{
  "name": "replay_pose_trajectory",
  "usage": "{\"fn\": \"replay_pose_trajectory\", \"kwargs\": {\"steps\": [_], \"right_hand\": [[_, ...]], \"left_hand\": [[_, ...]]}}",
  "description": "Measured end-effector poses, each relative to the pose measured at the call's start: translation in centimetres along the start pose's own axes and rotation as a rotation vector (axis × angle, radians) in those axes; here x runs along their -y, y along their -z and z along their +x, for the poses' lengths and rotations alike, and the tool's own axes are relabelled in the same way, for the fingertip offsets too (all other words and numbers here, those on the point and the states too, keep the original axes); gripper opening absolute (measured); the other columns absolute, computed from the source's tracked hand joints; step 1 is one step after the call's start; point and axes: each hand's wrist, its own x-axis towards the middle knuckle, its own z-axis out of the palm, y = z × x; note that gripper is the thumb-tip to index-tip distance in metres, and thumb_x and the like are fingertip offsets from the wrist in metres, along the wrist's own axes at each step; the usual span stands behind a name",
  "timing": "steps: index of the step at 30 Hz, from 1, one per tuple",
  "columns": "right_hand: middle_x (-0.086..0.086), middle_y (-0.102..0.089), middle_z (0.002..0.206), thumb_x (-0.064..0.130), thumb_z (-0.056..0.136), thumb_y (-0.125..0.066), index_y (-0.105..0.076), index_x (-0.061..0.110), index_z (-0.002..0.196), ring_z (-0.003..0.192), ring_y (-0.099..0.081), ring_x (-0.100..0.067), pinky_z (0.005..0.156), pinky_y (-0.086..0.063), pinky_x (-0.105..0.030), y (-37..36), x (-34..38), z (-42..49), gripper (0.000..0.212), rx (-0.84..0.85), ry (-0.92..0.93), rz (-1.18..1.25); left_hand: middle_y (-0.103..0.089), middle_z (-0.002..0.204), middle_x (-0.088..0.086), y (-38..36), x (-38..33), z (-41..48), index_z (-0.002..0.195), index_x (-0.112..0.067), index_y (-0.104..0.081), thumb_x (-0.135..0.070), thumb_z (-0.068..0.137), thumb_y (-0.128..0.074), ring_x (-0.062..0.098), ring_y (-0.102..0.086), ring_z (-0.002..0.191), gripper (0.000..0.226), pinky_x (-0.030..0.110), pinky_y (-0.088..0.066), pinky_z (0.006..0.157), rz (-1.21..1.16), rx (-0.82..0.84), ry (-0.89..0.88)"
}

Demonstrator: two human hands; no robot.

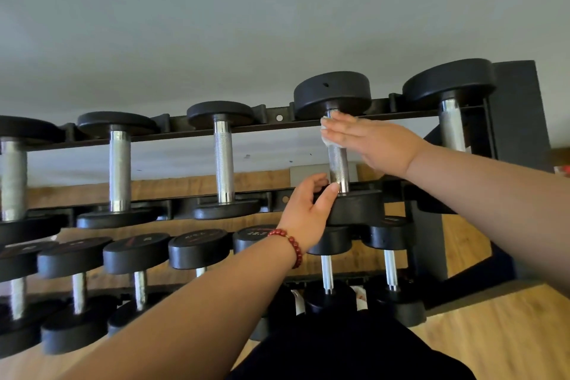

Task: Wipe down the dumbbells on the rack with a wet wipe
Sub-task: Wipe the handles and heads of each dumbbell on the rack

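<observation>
Top rack tier, 2nd dumbbell from right: right hand flat, fingers straight, presses wet wipe on chrome handle. Left hand grasps near head. Better to wrap wipe round handle and sweep full length.

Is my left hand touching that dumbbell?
Touching. The head view shows the left hand curled over the near head of the dumbbell, thumb on top.

Dumbbells on two-tier rack
</observation>
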Motion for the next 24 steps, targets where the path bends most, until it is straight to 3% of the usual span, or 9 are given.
{"fn": "replay_pose_trajectory", "kwargs": {"steps": [3, 6, 8, 12, 14, 20, 24], "right_hand": [[-0.005, -0.025, 0.150, -0.028, 0.065, -0.066, -0.036, 0.007, 0.144, 0.140, -0.025, -0.029, 0.106, -0.035, -0.047, -0.5, 1.0, -0.4, 0.091, -0.007, -0.040, 0.026], [-0.003, -0.030, 0.151, -0.025, 0.066, -0.068, -0.035, 0.014, 0.144, 0.139, -0.028, -0.031, 0.103, -0.040, -0.052, -0.1, 1.6, -2.6, 0.093, 0.084, 0.088, 0.102], [-0.005, -0.036, 0.149, -0.024, 0.061, -0.071, -0.041, 0.012, 0.142, 0.137, -0.032, -0.030, 0.101, -0.038, -0.050, 0.4, 1.1, -2.1, 0.093, 0.079, 0.153, 0.028], [-0.003, -0.023, 0.152, -0.029, 0.063, -0.064, -0.029, 0.010, 0.145, 0.141, -0.024, -0.026, 0.108, -0.028, -0.048, 0.1, -0.3, 0.5, 0.097, 0.001, -0.013, -0.032], [-0.005, -0.024, 0.151, -0.028, 0.066, -0.063, -0.035, 0.007, 0.145, 0.141, -0.024, -0.028, 0.108, -0.028, -0.049, -0.3, 0.2, 0.1, 0.090, -0.021, -0.035, -0.010], [-0.009, -0.045, 0.146, -0.016, 0.069, -0.074, -0.052, 0.011, 0.138, 0.135, -0.036, -0.027, 0.103, -0.031, -0.048, 0.4, 0.2, -2.1, 0.078, 0.084, 0.260, 0.041], [-0.003, -0.026, 0.151, -0.029, 0.065, -0.063, -0.039, 0.008, 0.144, 0.141, -0.024, -0.026, 0.109, -0.032, -0.049, 0.8, -1.1, 0.2, 0.091, 0.046, 0.103, 0.059]], "left_hand": [[-0.056, 0.129, -0.004, 0.0, 0.0, 0.1, 0.136, -0.022, -0.046, -0.042, 0.099, -0.047, 0.011, -0.054, 0.118, 0.043, 0.039, -0.045, 0.105, 0.003, -0.001, 0.006], [-0.058, 0.123, -0.003, 0.0, 0.1, 0.1, 0.130, -0.021, -0.051, -0.041, 0.099, -0.047, 0.011, -0.056, 0.113, 0.037, 0.039, -0.047, 0.102, -0.010, -0.010, -0.002], [-0.058, 0.123, -0.002, 0.0, 0.1, 0.2, 0.131, -0.021, -0.051, -0.041, 0.098, -0.048, 0.012, -0.056, 0.113, 0.038, 0.040, -0.047, 0.102, -0.018, -0.016, 0.001], [-0.057, 0.127, -0.003, -0.2, 0.0, 0.1, 0.136, -0.020, -0.048, -0.043, 0.098, -0.048, 0.012, -0.055, 0.116, 0.045, 0.040, -0.047, 0.103, -0.015, -0.024, 0.029], [-0.057, 0.127, -0.003, -0.2, -0.1, 0.0, 0.136, -0.019, -0.048, -0.042, 0.098, -0.047, 0.011, -0.055, 0.115, 0.045, 0.038, -0.047, 0.103, -0.013, -0.035, 0.035], [-0.059, 0.120, -0.006, -0.1, -0.9, -0.5, 0.134, -0.020, -0.050, -0.040, 0.100, -0.045, 0.009, -0.057, 0.111, 0.040, 0.031, -0.048, 0.098, -0.023, -0.056, 0.057], [-0.058, 0.121, -0.003, -0.7, -0.9, -0.7, 0.135, -0.023, -0.047, -0.045, 0.099, -0.044, 0.011, -0.058, 0.107, 0.043, 0.034, -0.051, 0.095, -0.043, -0.090, 0.106]]}}
